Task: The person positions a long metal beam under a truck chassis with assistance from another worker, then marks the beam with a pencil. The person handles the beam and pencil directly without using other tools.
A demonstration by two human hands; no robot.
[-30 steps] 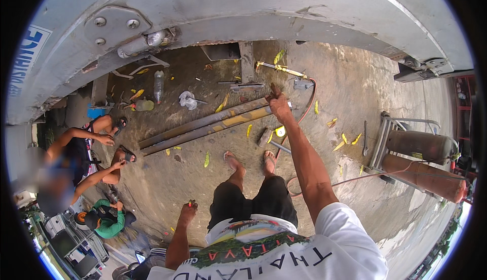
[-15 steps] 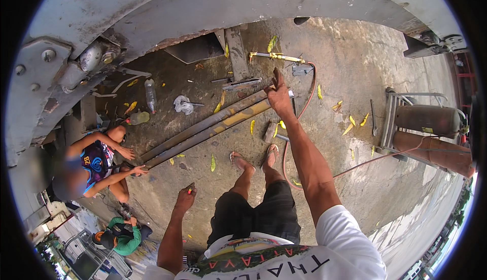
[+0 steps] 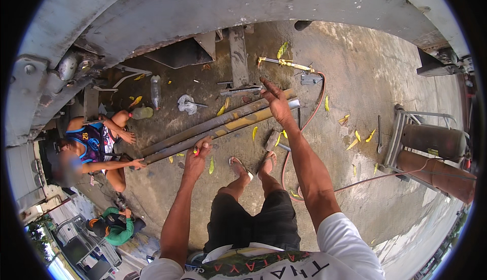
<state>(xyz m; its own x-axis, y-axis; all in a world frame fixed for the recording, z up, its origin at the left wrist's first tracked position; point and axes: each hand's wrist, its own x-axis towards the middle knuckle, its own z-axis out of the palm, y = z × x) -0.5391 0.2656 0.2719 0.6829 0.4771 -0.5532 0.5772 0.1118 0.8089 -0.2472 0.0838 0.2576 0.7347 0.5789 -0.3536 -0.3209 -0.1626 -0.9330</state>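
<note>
Two long metal pipes lie slantwise side by side, a nearer yellow-brown one point(image 3: 238, 126) and a darker far one point(image 3: 203, 127). My right hand point(image 3: 278, 107) is over their right end, fingers stretched out; whether it touches them I cannot tell. Beside the nearer pipe, my left hand point(image 3: 195, 162) is closed on a small stick with a bright yellow and red end point(image 3: 196, 150), its kind unclear. At the pipes' left end a crouching co-worker point(image 3: 94, 145) has one hand point(image 3: 137, 163) on or against the nearer pipe.
Beyond the pipes lies a cutting torch point(image 3: 286, 63) with a red hose point(image 3: 321, 97). A hammer point(image 3: 272, 140) rests near my feet. Gas cylinders point(image 3: 433, 138) stand on a cart at right. A large grey metal beam point(image 3: 243, 6) arches overhead. Another person point(image 3: 119, 226) crouches at lower left.
My left hand has moved up and forward to the nearer pipe, with the small stick in it. My right hand stays over the pipes' right end. The whole view has shifted slightly.
</note>
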